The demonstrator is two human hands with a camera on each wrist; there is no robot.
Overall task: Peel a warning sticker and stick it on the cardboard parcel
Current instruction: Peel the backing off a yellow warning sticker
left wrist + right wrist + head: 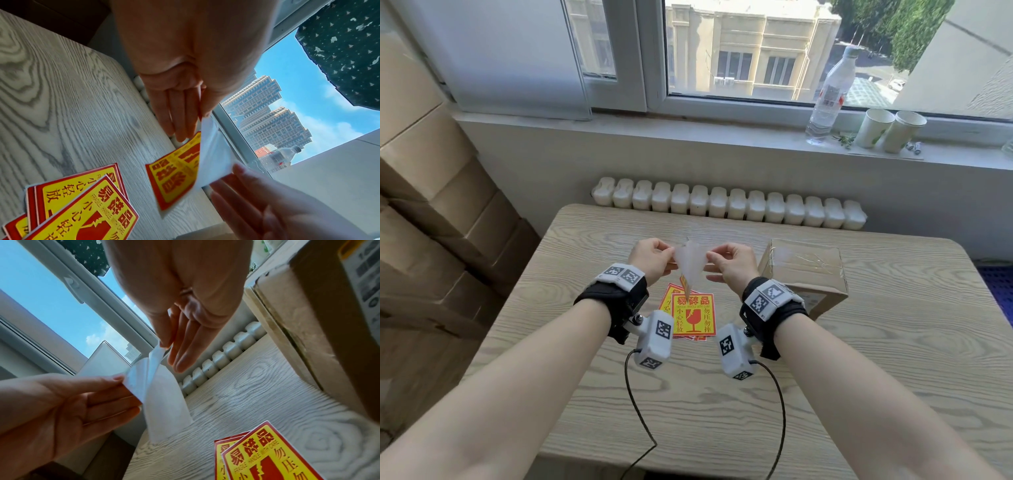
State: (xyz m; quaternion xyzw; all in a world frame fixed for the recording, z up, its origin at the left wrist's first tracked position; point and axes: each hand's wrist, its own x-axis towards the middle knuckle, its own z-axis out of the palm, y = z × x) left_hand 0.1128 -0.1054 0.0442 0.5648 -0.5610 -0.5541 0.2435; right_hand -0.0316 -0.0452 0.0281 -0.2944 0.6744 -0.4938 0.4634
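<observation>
Sticker (pixel 174 175) was half off its backing (pixel 164 395); left hand (pixel 652 258) pinched one, right hand (pixel 729 263) the other. Best w/ slow, even pull imo.

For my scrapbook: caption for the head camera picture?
Both hands peel a yellow-and-red warning sticker off its white backing.

The sticker (pixel 174 177) between my hands is yellow with a red border and red characters, its backing (pixel 690 262) translucent white. The spare stickers (pixel 693 317) match. The table (pixel 842 359) is pale wood-grain; the parcel (pixel 804 274) plain brown.
</observation>
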